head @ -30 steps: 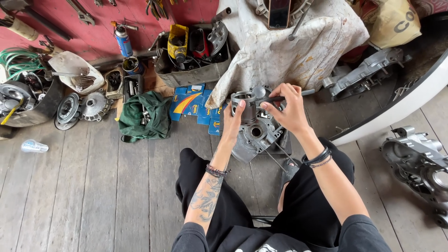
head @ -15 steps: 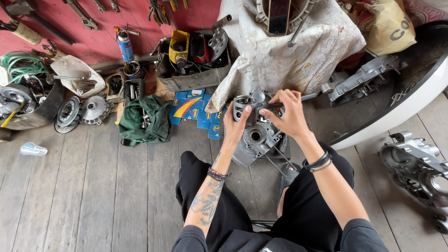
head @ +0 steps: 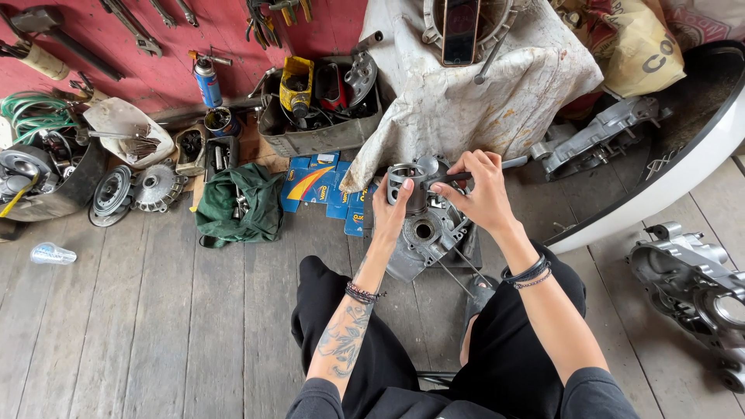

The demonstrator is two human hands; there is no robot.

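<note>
On the plank floor (head: 155, 310), between the person's knees, a grey engine casing (head: 427, 233) stands with long studs jutting toward the lap. The left hand (head: 390, 209) has its grip clamped on a small metal cylinder part (head: 409, 182) at the casing's top edge; the right hand (head: 481, 190) pinches the same part from the other side. A stained cloth (head: 466, 101) hangs just behind, a green bag (head: 237, 203) lies well left, and open boards spread at lower left.
</note>
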